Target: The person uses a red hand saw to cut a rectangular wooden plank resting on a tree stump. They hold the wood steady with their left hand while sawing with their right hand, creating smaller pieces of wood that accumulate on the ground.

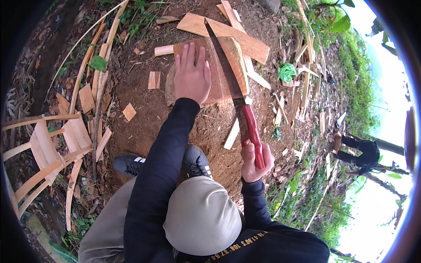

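Nearest to us, our right hand (253, 160) is closed around the red handle of a long steel-bladed handsaw (234, 83). From that grip the saw runs away from us and slightly to the left, its long axis crossing the reddish-brown wooden block (223, 70) on its right-hand part; the blade rests on the block's top face, with the tip reaching past the far edge onto a pale flat plank (228, 33) behind it. The grip sits well short of the block, so the blade lies between hand and wood.

Our left hand (192, 74) lies flat and open on the block's left part, fingers spread forward, palm pressing down just beside the blade but not touching it. It is the hand nearer the block; the right stays back at the handle.

The block rests on bare brown earth (140, 109), not on any bench. We count one saw, one block under the hands, and two black shoes (131, 163) at our knees. Offcuts and thin strips (79, 131) lie scattered to the left, too many to count surely. Far right, another person (362, 153) in dark clothes bends over.
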`<act>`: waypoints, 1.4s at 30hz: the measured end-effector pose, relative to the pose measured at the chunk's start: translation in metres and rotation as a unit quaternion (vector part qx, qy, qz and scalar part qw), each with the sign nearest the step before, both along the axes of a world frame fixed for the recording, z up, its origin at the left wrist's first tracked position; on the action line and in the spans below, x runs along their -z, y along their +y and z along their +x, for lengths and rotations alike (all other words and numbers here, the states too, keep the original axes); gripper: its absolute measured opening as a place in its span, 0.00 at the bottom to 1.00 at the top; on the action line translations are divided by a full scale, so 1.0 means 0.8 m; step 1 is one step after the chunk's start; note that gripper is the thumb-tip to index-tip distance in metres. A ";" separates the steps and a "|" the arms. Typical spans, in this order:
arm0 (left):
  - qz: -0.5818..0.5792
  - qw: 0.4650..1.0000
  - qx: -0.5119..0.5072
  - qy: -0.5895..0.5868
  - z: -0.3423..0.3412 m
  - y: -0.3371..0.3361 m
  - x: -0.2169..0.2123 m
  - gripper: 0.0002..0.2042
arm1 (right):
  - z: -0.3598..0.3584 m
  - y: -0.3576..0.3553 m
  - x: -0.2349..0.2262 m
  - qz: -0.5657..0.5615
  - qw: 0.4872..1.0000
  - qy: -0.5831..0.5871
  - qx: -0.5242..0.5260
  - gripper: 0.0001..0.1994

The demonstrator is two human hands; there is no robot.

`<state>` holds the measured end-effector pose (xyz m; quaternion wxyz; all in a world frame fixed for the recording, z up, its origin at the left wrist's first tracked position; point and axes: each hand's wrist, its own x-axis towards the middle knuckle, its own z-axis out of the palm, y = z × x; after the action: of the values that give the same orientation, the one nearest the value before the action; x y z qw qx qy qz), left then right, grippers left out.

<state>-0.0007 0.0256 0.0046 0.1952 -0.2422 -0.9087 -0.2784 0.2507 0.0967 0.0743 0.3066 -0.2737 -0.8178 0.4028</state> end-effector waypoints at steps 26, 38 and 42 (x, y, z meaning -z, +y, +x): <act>-0.020 1.000 0.000 -0.003 -0.002 -0.002 0.000 0.22 | -0.011 -0.014 -0.046 -0.037 0.998 -0.035 -0.046 0.08; 0.026 0.999 0.001 0.022 -0.004 -0.001 0.005 0.21 | 0.016 -0.020 0.029 -0.105 0.994 0.012 -0.003 0.13; 0.008 1.000 0.002 0.015 -0.005 -0.001 -0.002 0.21 | -0.003 -0.024 0.041 -0.060 0.998 0.005 -0.017 0.14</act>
<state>-0.0044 0.0250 0.0059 0.2101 -0.2468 -0.9028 -0.2827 0.2482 0.0771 0.0412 0.2868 -0.2755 -0.7950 0.4581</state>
